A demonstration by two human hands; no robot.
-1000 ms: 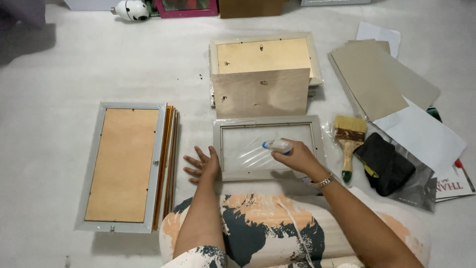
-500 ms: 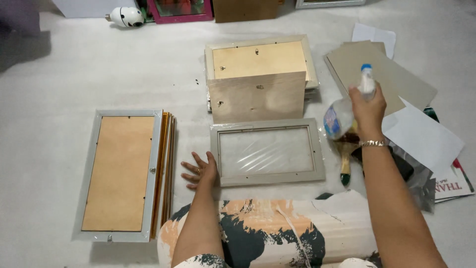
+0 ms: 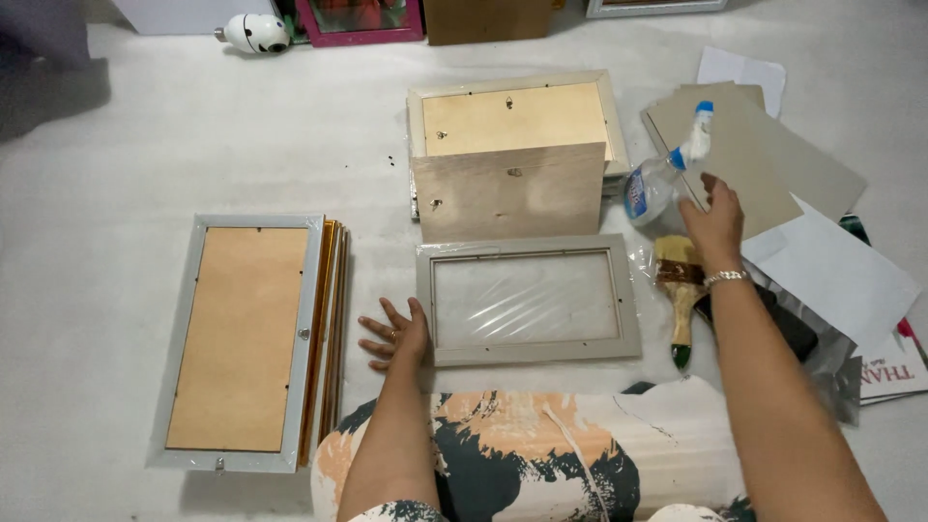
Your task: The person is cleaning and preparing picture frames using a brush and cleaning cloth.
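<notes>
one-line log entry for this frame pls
left hand: flat on floor, touching grey frame edge | right hand: at spray bottle, right of frame | nearby: paintbrush, frame stack
</notes>
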